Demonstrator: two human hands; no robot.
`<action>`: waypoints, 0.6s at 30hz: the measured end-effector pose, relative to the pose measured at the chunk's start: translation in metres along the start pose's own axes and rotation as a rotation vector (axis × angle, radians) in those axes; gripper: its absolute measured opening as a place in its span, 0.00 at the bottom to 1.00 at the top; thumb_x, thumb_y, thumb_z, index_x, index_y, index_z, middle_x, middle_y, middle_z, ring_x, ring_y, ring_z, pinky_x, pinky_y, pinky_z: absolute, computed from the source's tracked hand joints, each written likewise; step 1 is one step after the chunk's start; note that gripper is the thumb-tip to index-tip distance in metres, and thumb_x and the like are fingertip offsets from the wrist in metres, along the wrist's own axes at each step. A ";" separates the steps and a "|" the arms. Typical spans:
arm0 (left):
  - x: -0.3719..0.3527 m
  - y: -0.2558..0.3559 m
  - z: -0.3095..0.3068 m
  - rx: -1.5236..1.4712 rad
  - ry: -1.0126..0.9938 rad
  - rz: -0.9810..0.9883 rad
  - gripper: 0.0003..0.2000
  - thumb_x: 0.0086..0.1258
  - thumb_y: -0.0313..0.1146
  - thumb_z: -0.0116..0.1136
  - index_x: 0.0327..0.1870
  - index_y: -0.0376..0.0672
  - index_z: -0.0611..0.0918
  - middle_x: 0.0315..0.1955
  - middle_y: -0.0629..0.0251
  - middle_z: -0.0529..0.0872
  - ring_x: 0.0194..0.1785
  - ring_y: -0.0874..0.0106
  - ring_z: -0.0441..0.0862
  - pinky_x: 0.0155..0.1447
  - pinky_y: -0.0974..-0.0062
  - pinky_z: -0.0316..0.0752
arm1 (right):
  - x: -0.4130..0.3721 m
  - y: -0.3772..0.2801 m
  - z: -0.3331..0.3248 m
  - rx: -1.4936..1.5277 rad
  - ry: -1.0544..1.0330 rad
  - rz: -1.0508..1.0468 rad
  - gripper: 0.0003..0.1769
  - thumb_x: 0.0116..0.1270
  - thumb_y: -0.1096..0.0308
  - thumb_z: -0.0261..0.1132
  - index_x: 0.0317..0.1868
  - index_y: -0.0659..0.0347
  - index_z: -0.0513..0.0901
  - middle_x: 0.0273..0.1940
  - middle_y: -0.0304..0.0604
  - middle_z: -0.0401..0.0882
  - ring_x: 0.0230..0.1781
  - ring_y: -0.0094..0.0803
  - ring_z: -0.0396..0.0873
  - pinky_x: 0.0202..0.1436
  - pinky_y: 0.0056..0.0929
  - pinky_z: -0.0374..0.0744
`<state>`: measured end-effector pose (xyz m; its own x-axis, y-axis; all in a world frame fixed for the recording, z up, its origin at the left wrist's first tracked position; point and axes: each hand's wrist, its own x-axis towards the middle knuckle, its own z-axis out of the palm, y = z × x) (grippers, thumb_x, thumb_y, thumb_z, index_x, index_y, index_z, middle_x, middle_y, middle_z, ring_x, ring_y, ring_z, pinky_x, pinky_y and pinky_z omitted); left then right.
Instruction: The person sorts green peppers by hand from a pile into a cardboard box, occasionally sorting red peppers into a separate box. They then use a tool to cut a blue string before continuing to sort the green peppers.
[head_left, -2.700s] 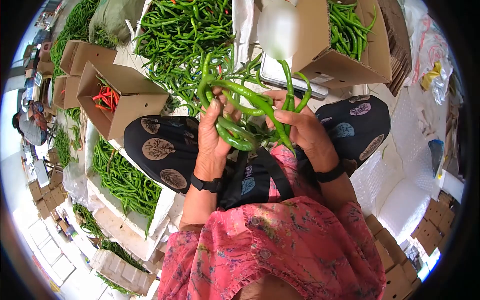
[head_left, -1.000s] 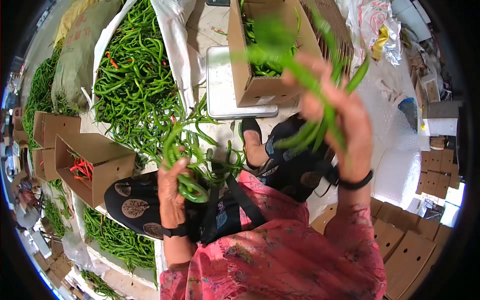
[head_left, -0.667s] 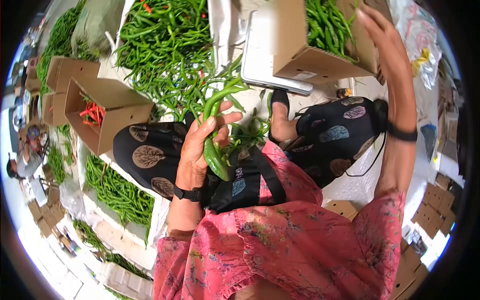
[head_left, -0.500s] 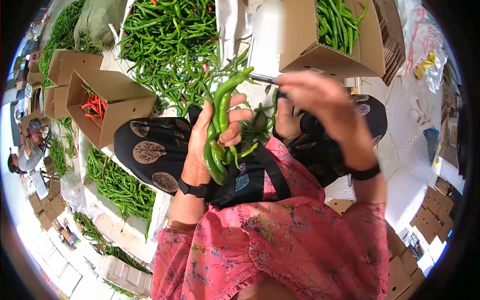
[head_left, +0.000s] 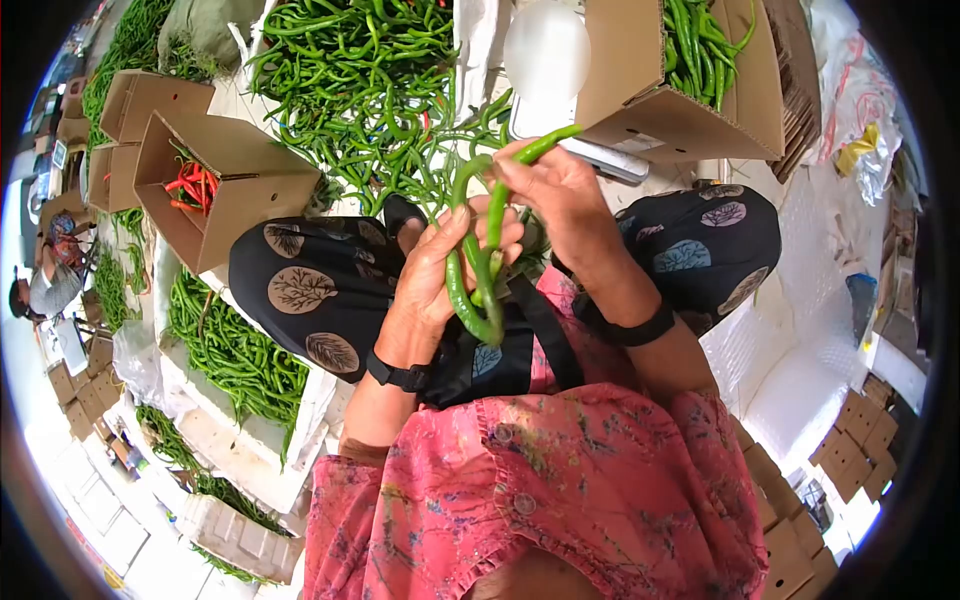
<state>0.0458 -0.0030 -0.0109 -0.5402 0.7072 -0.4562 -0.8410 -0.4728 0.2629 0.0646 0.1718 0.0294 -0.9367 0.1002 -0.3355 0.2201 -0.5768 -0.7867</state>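
My left hand (head_left: 432, 272) is closed around several long green chili peppers (head_left: 474, 318), whose curved ends hang below the fingers. Close beside it, my right hand (head_left: 575, 205) pinches a green chili pepper (head_left: 550, 142) between thumb and fingers. One end of that pepper points up and to the right. The hands nearly touch above my lap, and some of the peppers' lengths are hidden behind the fingers. Beyond them, a large heap of green chili peppers (head_left: 355, 60) spreads over the floor.
A cardboard box (head_left: 690, 135) of green peppers stands at the upper right, by a flat white device (head_left: 540, 70). Red peppers lie in a carton (head_left: 245, 215) at left. More green peppers (head_left: 235, 350) fill a white-lined container. Another person (head_left: 55, 285) sits far left.
My right hand has moved left and down to the peppers and now pinches one. The thin dark object seen near its fingers earlier no longer shows. My left hand keeps its peppers.
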 end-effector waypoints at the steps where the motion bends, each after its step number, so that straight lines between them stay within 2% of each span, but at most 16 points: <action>1: 0.002 0.002 -0.002 -0.002 0.002 0.000 0.27 0.74 0.42 0.56 0.64 0.31 0.68 0.52 0.44 0.81 0.54 0.55 0.83 0.58 0.58 0.81 | 0.000 0.002 -0.001 -0.051 0.099 -0.065 0.11 0.70 0.68 0.64 0.47 0.65 0.78 0.36 0.39 0.80 0.33 0.20 0.76 0.35 0.19 0.75; 2: 0.003 0.004 -0.006 0.024 0.062 0.036 0.28 0.73 0.42 0.57 0.64 0.30 0.67 0.54 0.43 0.79 0.56 0.54 0.82 0.59 0.56 0.81 | 0.001 0.000 -0.007 -0.119 0.152 -0.115 0.10 0.69 0.68 0.64 0.47 0.64 0.79 0.36 0.37 0.80 0.36 0.18 0.75 0.41 0.19 0.74; 3: 0.003 0.007 -0.010 0.051 0.123 0.074 0.28 0.73 0.42 0.58 0.65 0.29 0.66 0.55 0.41 0.78 0.58 0.52 0.80 0.59 0.55 0.80 | -0.001 -0.005 -0.010 -0.251 0.218 -0.113 0.09 0.69 0.68 0.63 0.46 0.63 0.80 0.36 0.35 0.80 0.36 0.19 0.76 0.44 0.21 0.75; 4: 0.000 0.011 -0.007 0.065 0.120 0.067 0.25 0.74 0.42 0.56 0.64 0.34 0.69 0.54 0.51 0.80 0.58 0.58 0.80 0.57 0.59 0.81 | -0.002 -0.004 -0.022 -0.290 0.233 -0.130 0.12 0.68 0.66 0.64 0.48 0.64 0.80 0.37 0.37 0.81 0.37 0.23 0.77 0.45 0.23 0.75; 6: -0.001 0.016 -0.018 0.060 0.048 0.094 0.26 0.74 0.43 0.55 0.64 0.33 0.69 0.54 0.50 0.80 0.58 0.57 0.80 0.59 0.58 0.79 | -0.007 0.005 -0.057 -0.334 0.241 -0.138 0.15 0.67 0.64 0.65 0.50 0.65 0.80 0.39 0.40 0.82 0.38 0.27 0.79 0.46 0.25 0.76; 8: -0.003 0.021 -0.016 0.061 0.002 0.085 0.26 0.75 0.43 0.53 0.65 0.33 0.68 0.52 0.49 0.81 0.58 0.55 0.80 0.59 0.57 0.79 | -0.008 0.012 -0.088 -0.966 0.299 0.038 0.25 0.64 0.59 0.65 0.57 0.67 0.78 0.44 0.49 0.82 0.42 0.35 0.80 0.51 0.28 0.76; 9: -0.002 0.021 -0.012 0.058 0.006 0.091 0.26 0.75 0.43 0.53 0.65 0.33 0.68 0.52 0.49 0.81 0.58 0.55 0.80 0.59 0.57 0.79 | -0.009 0.018 -0.086 -0.967 0.291 0.040 0.25 0.64 0.59 0.65 0.57 0.67 0.78 0.44 0.49 0.82 0.42 0.35 0.80 0.51 0.28 0.76; 11: 0.001 0.017 -0.001 0.061 -0.007 0.106 0.26 0.76 0.43 0.52 0.66 0.33 0.68 0.52 0.48 0.81 0.58 0.54 0.80 0.59 0.57 0.80 | -0.020 0.029 -0.077 -1.326 0.300 -0.227 0.32 0.61 0.56 0.65 0.61 0.69 0.74 0.50 0.57 0.80 0.44 0.39 0.80 0.53 0.29 0.76; 12: 0.001 0.018 0.002 0.049 -0.012 0.098 0.26 0.76 0.42 0.52 0.66 0.33 0.68 0.52 0.48 0.82 0.57 0.54 0.80 0.59 0.58 0.79 | -0.024 0.012 -0.052 -1.078 0.244 -0.131 0.32 0.59 0.60 0.68 0.62 0.67 0.75 0.52 0.50 0.80 0.46 0.29 0.80 0.48 0.25 0.78; 13: 0.001 0.017 0.004 0.048 -0.012 0.098 0.26 0.76 0.42 0.52 0.66 0.33 0.68 0.52 0.48 0.82 0.57 0.54 0.80 0.59 0.58 0.79 | -0.025 0.004 -0.040 -1.079 0.244 -0.130 0.32 0.59 0.60 0.68 0.62 0.67 0.75 0.52 0.50 0.80 0.46 0.29 0.80 0.48 0.25 0.78; 15: 0.002 0.017 0.005 0.011 -0.051 0.091 0.25 0.77 0.42 0.51 0.66 0.33 0.68 0.52 0.49 0.82 0.56 0.56 0.81 0.59 0.58 0.79 | -0.026 -0.002 -0.023 -0.593 -0.012 0.170 0.28 0.64 0.61 0.65 0.62 0.67 0.74 0.51 0.50 0.80 0.50 0.34 0.80 0.50 0.26 0.78; 16: 0.003 0.018 0.003 -0.016 -0.078 0.097 0.24 0.77 0.40 0.51 0.66 0.33 0.68 0.52 0.50 0.82 0.53 0.59 0.83 0.58 0.61 0.80 | -0.024 0.006 -0.018 -0.593 -0.011 0.169 0.28 0.64 0.61 0.65 0.62 0.67 0.74 0.51 0.50 0.80 0.50 0.34 0.80 0.50 0.26 0.78; 18: 0.002 0.022 0.007 -0.005 -0.068 0.138 0.22 0.77 0.38 0.51 0.65 0.32 0.69 0.49 0.50 0.82 0.50 0.61 0.84 0.56 0.63 0.81 | -0.018 0.031 -0.013 -0.365 -0.338 0.051 0.20 0.77 0.55 0.52 0.55 0.64 0.74 0.41 0.35 0.76 0.38 0.23 0.75 0.43 0.23 0.75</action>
<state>0.0259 -0.0086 0.0003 -0.6517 0.6692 -0.3570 -0.7584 -0.5708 0.3146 0.0916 0.1626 0.0048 -0.9447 -0.2240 -0.2397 0.2928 -0.2464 -0.9239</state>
